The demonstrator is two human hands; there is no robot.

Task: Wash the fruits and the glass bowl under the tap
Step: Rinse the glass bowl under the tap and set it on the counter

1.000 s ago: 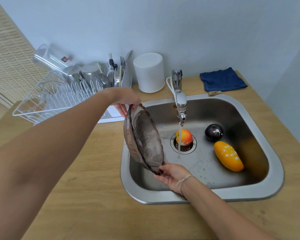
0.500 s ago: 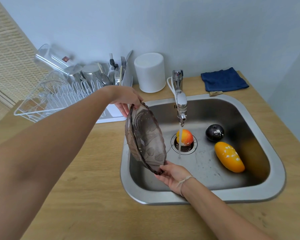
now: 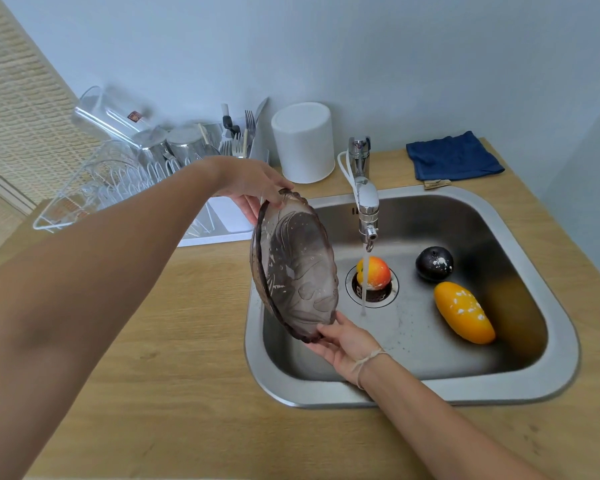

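A smoky glass bowl [image 3: 297, 271] stands tilted on edge over the left side of the steel sink [image 3: 565, 327]. My left hand [image 3: 253, 188] grips its top rim and my right hand [image 3: 343, 344] holds its bottom rim. The tap [image 3: 367, 206] runs a thin stream beside the bowl, down onto the drain. On the drain sits an orange-red fruit [image 3: 374, 271]. A dark round fruit [image 3: 433, 263] and a yellow-orange mango [image 3: 463, 311], both flecked white, lie to the right in the basin.
A dish rack [image 3: 94, 188] with glasses, steel cups and cutlery stands at the back left on the wooden counter [image 3: 174, 375]. A white canister [image 3: 303, 142] stands behind the sink. A folded blue cloth [image 3: 452, 155] lies at the back right.
The bowl has shifted slightly toward the stream in both hands; the view has drifted a little. The fruits have not moved.
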